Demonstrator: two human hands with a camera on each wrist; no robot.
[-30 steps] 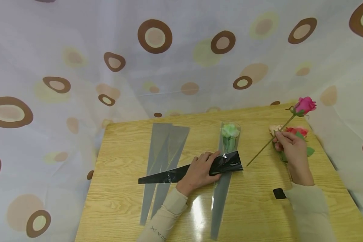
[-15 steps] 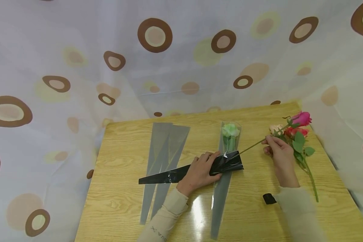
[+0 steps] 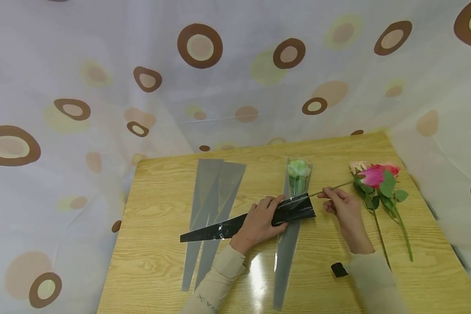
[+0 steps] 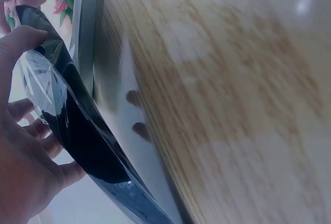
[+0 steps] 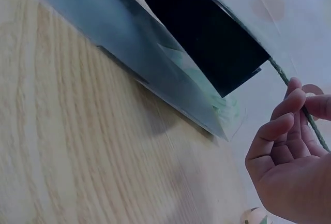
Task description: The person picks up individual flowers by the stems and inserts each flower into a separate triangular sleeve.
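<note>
My left hand (image 3: 257, 224) grips a long, tapering black flower sleeve (image 3: 301, 210) with a clear front, its wide mouth facing right. My right hand (image 3: 347, 213) pinches the thin green stem (image 5: 280, 73) of a magenta rose (image 3: 372, 176) between thumb and fingertips. The stem's lower end runs into the sleeve's mouth; the bloom is to the right, beyond my right hand. In the left wrist view, the left fingers (image 4: 39, 131) lie along the sleeve. Beneath the black sleeve lies a grey, clear-fronted sleeve (image 3: 286, 261) with a pale green flower (image 3: 299, 169) in it.
Two flat grey sleeves (image 3: 208, 192) lie on the left of the wooden table (image 3: 153, 270), partly under the black sleeve's narrow end. At right lie a coral-red flower (image 3: 392, 168) and a cream flower (image 3: 358, 166), with leafy stems. A patterned cloth (image 3: 235, 87) hangs around the table.
My right hand has moved left and down with the magenta rose, and the stem's end has slid into the black sleeve. My left hand stays in nearly the same place.
</note>
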